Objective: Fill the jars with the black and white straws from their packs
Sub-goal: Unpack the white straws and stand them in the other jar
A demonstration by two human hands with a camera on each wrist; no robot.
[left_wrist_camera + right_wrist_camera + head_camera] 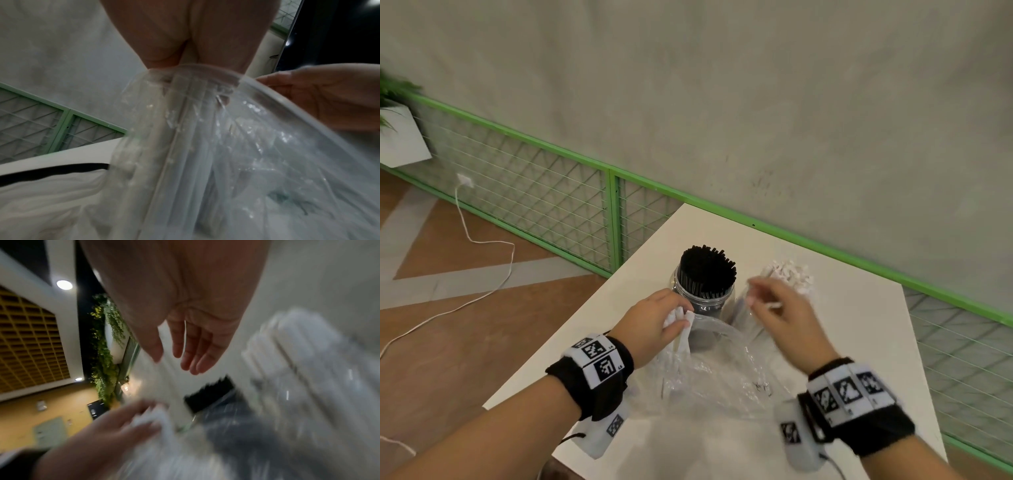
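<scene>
A clear jar packed with black straws [705, 274] stands at the back of the white table [859, 325]. To its right is a jar of white straws [789, 275]. My left hand [661, 322] grips a bunch of white straws [681, 317] at the mouth of a crumpled clear plastic pack [722, 370]. In the left wrist view the straws run down inside the pack [205, 146] below my fingers [164, 48]. My right hand [777, 308] hovers in front of the white jar, blurred. Its fingers [191, 353] are spread and hold nothing I can make out.
The table's left edge drops to a wood floor with a white cable [482, 246]. A green mesh rail [585, 192] runs along the grey wall behind the table. A white planter [400, 137] hangs at the far left.
</scene>
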